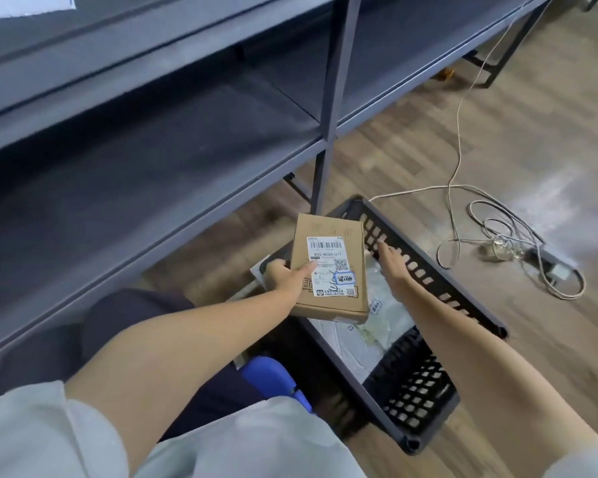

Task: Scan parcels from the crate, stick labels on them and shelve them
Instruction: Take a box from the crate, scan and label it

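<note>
My left hand (285, 276) grips a flat brown cardboard parcel (328, 232) by its left edge, thumb on top, holding it above the black slatted crate (425, 267). A white shipping label (332, 267) with a barcode covers the parcel's top, and a small blue-bordered sticker (345, 278) sits on that label. My right hand (392, 262) reaches down into the crate with its fingers extended and holds nothing. Pale plastic mailer bags (366, 343) lie on the crate's bottom.
Grey metal shelving (152, 139) with bare shelves runs along the left and far side. White cables and a power adapter (518, 250) lie on the wooden floor to the right. A blue object (270, 374) shows beside my dark-trousered knee.
</note>
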`<state>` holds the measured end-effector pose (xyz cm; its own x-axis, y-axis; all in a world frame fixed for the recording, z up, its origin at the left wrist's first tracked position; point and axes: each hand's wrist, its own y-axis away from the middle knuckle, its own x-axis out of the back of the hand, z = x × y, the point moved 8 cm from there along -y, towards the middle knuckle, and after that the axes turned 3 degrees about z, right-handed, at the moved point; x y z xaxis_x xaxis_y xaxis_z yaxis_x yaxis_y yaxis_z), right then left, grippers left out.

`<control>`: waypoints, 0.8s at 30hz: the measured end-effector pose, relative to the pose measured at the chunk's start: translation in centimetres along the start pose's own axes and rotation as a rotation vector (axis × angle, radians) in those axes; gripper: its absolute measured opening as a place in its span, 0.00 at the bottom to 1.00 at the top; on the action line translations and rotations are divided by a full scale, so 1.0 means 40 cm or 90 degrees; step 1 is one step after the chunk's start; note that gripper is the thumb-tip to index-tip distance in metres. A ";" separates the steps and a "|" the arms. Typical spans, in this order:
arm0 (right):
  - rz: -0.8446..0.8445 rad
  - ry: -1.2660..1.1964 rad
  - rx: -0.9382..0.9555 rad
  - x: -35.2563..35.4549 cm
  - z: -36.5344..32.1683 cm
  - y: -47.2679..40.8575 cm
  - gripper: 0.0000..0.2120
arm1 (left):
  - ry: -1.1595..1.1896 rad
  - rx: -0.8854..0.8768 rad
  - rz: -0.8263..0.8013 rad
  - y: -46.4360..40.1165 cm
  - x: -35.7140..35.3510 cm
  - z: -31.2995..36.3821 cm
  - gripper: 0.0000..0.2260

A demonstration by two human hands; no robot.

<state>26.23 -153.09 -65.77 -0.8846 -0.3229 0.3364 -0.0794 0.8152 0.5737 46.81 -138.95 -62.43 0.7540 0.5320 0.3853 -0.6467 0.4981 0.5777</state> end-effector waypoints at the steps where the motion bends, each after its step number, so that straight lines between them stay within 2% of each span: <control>1: -0.036 -0.044 -0.024 -0.021 0.018 -0.002 0.30 | -0.007 0.009 0.002 -0.006 -0.009 -0.009 0.23; 3: -0.112 -0.122 -0.041 -0.052 0.016 0.022 0.27 | -0.008 0.030 -0.016 -0.016 -0.040 -0.027 0.25; 6: -0.184 -0.145 -0.052 -0.069 0.032 0.014 0.19 | 0.003 0.053 -0.059 -0.018 -0.087 -0.043 0.21; 8: -0.197 -0.137 -0.067 -0.053 0.040 0.004 0.15 | -0.010 0.054 -0.105 -0.018 -0.120 -0.049 0.19; 12: -0.133 -0.042 -0.145 0.051 0.119 -0.038 0.17 | -0.180 -0.028 -0.186 -0.014 -0.164 -0.027 0.13; 14: -0.093 0.005 -0.203 0.123 0.191 -0.054 0.25 | -0.244 -0.069 -0.216 -0.015 -0.176 -0.010 0.14; 15: -0.083 0.037 -0.232 0.160 0.225 -0.053 0.29 | -0.278 -0.094 -0.224 -0.017 -0.178 0.000 0.19; 17: -0.057 0.114 -0.285 0.245 0.300 -0.056 0.32 | -0.349 -0.151 -0.227 -0.016 -0.175 0.017 0.24; 20: -0.025 0.214 -0.391 0.353 0.420 -0.044 0.42 | -0.409 -0.230 -0.229 -0.006 -0.174 0.026 0.22; 24: 0.044 0.324 -0.405 0.396 0.482 -0.016 0.52 | -0.456 -0.305 -0.242 0.011 -0.182 0.022 0.21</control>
<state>3.42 -149.46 -75.20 -0.5493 -0.5848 0.5969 0.3796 0.4617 0.8017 41.13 -143.22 -64.33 0.7128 -0.1916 0.6747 -0.2016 0.8654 0.4588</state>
